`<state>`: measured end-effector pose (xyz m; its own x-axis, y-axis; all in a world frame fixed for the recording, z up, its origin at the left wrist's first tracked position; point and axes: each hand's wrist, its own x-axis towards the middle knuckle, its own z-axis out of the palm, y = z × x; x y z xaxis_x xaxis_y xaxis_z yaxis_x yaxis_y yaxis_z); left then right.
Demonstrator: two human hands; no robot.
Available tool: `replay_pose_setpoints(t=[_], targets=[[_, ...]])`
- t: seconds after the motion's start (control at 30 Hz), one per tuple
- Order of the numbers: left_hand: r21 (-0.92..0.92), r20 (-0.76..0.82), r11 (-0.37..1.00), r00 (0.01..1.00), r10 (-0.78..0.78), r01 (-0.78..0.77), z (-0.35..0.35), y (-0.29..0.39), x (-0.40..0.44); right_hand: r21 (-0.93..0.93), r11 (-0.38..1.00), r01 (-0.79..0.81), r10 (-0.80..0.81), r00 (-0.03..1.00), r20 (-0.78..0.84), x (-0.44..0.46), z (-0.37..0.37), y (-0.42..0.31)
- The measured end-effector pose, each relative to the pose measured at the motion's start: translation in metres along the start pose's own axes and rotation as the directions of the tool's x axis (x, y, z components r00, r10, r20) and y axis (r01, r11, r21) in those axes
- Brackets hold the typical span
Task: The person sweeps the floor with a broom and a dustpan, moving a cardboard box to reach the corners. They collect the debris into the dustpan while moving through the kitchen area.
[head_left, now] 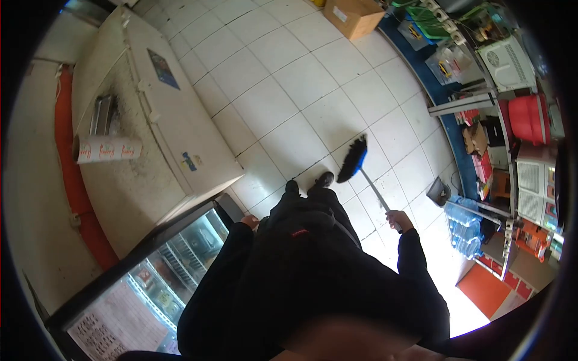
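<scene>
A broom with a blue head and black bristles (354,159) rests on the white tiled floor (289,78), ahead and to the right of my feet. Its grey handle (376,192) runs back to my right hand (397,221), whose fingers are wrapped round it. My left hand (250,222) hangs low at my left side, near the corner of a glass-front fridge (174,259). Only a small part of that hand shows, and its fingers are too unclear to read. The dark shoes (324,179) stand on the tiles just left of the bristles.
At left a white chest freezer (162,120) carries a printed roll (108,148) and a metal tray (101,114). Shelving with a red container (528,119) lines the right, beside water bottles (463,225) and a dustpan (439,191). A cardboard box (352,17) sits at the top.
</scene>
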<state>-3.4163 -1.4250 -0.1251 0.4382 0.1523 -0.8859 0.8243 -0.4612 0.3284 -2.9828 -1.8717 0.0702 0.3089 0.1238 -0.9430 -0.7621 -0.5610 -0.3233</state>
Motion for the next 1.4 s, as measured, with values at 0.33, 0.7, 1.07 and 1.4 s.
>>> replay_pose_setpoints(t=[0.33, 0.7, 1.07, 1.4], targets=[[-0.273, -0.584, 0.944, 0.812, -0.011, -0.183, -0.124, 0.156, -0.012, -0.103, 0.978, 0.182, -0.187, 0.982, -0.035, -0.066, 0.026, -0.112], [-0.152, -0.284, 0.988, 0.959, -0.026, -0.018, -0.148, 0.258, 0.012, 0.343, 0.794, 0.501, -0.604, 0.598, 0.526, 0.158, 0.14, -0.284], [-0.168, -0.363, 0.974, 0.928, 0.082, -0.151, -0.205, 0.25, 0.037, -0.107, 0.741, 0.663, -0.594, 0.721, 0.356, 0.169, 0.023, -0.198], [0.198, -0.262, 0.945, 0.914, 0.309, -0.262, -0.329, 0.166, 0.158, 0.515, 0.857, 0.028, -0.019, 1.0, -0.022, 0.062, -0.036, -0.062]])
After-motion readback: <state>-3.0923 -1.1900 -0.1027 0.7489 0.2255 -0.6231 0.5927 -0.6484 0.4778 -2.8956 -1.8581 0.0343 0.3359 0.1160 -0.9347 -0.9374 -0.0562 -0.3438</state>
